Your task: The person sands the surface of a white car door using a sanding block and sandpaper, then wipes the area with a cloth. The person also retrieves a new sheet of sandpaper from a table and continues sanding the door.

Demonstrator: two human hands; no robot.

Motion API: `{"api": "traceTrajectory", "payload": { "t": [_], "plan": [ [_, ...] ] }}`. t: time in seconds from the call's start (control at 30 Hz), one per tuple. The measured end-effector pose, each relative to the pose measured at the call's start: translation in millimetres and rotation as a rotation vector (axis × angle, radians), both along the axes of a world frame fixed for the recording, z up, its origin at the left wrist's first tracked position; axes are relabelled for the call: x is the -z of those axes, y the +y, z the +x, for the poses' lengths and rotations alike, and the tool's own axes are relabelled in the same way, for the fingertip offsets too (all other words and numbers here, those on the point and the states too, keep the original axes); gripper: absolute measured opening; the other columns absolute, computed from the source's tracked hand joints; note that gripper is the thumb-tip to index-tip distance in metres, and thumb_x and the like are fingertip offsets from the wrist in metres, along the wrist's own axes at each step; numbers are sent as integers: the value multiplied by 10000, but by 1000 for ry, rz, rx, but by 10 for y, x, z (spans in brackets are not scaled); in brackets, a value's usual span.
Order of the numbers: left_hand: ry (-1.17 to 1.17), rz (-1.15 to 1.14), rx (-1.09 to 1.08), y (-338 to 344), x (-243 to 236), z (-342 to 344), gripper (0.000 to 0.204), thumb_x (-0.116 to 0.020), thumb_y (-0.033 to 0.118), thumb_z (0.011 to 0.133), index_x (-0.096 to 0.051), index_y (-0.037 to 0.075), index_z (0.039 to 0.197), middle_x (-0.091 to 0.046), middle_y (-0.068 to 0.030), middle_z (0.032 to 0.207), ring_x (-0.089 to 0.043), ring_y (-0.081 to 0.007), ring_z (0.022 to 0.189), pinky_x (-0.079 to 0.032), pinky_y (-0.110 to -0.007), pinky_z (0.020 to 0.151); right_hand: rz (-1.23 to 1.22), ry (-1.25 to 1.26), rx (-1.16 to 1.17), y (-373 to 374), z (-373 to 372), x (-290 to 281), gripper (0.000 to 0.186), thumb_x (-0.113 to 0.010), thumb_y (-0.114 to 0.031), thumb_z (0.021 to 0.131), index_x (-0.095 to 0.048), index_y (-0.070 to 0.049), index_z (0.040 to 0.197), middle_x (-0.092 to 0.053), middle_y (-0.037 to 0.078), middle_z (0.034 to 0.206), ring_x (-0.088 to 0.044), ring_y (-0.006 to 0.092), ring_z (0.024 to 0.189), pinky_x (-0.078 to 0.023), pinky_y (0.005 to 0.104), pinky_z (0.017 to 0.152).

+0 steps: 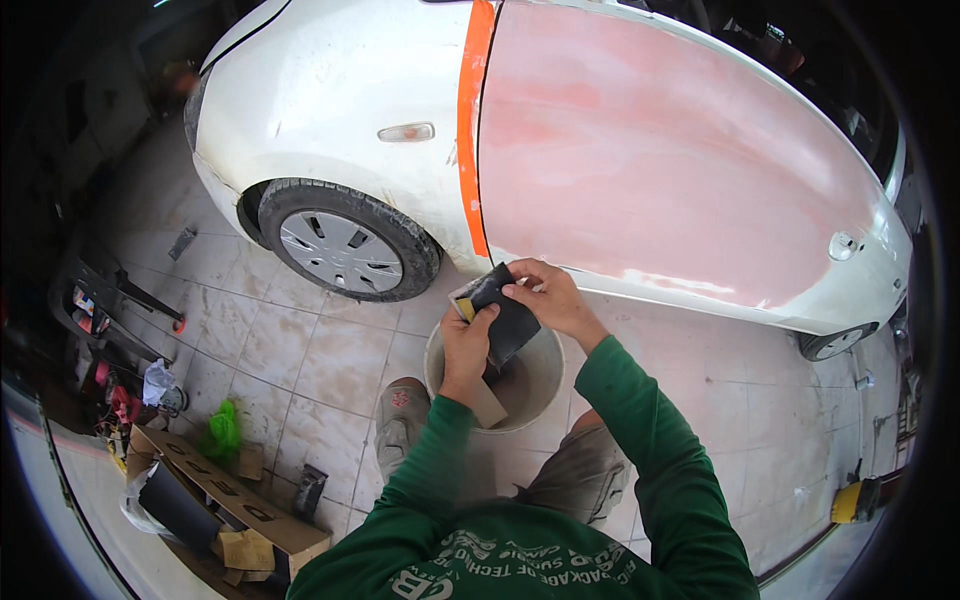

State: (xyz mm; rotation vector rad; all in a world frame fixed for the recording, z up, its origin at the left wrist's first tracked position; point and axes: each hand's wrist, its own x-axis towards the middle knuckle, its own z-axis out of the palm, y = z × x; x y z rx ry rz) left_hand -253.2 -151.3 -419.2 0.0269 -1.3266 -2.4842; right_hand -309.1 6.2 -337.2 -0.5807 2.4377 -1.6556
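Observation:
Over a pale bucket (551, 392), both my hands hold a sheet of black sandpaper (514, 328). My left hand (468, 350) is closed round a small block (466, 308) with a yellowish face, which lies against the sheet. Fingers and thumb of my right hand (556, 298) pinch the sheet's upper right edge. Behind my left wrist, a flat tan piece (487, 408) leans inside the bucket. Beyond my hands stands a white car, its door (660, 150) covered in patchy pink. Orange tape (470, 130) runs down the front fender beside the door gap.
The car's front wheel (342, 243) is left of the bucket. At lower left sit an open cardboard box (225, 490), a green plastic bag (224, 430) and a dark stool (115, 310). A yellow-and-black tool (853, 502) lies at far right on the tiled floor (320, 380).

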Motion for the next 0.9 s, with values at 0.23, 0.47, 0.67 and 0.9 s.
{"api": "traceTrajectory", "payload": {
  "t": [0.23,0.47,0.67,0.9],
  "plan": [
    [24,-615,-335,-302,421,-666,437,-622,5,896,-659,67,1327,-742,-90,971,-694,-208,803,-551,-333,768,281,909,465,1003,-739,-2110,633,-795,-248,913,-568,-162,1498,-624,130,1459,-619,261,1291,-504,385,1034],
    [-56,-846,-449,25,422,-1069,499,-589,39,885,-641,132,1373,-742,-203,1105,-707,-416,1016,-558,-482,860,1025,1175,779,1741,-1626,-2730,1115,-689,-784,802,-266,-207,1657,-233,156,1713,-145,370,1598,-266,612,1227],
    [-140,-787,-420,188,420,-1135,496,-556,3,893,-627,79,1379,-733,-225,1133,-703,-422,1042,-550,-475,898,1072,1315,828,1784,-1666,-2618,1219,-707,-831,741,-250,-170,1658,-227,150,1715,-141,360,1602,-213,704,1207],
    [-64,-624,-415,236,530,-1194,505,-526,-41,874,-605,-7,1371,-699,-263,1203,-673,-421,1126,-516,-437,985,1022,1339,811,1784,-1674,-2593,1196,-728,-788,765,-247,-157,1659,-229,150,1716,-142,354,1603,-191,696,1216]
  ]
}}
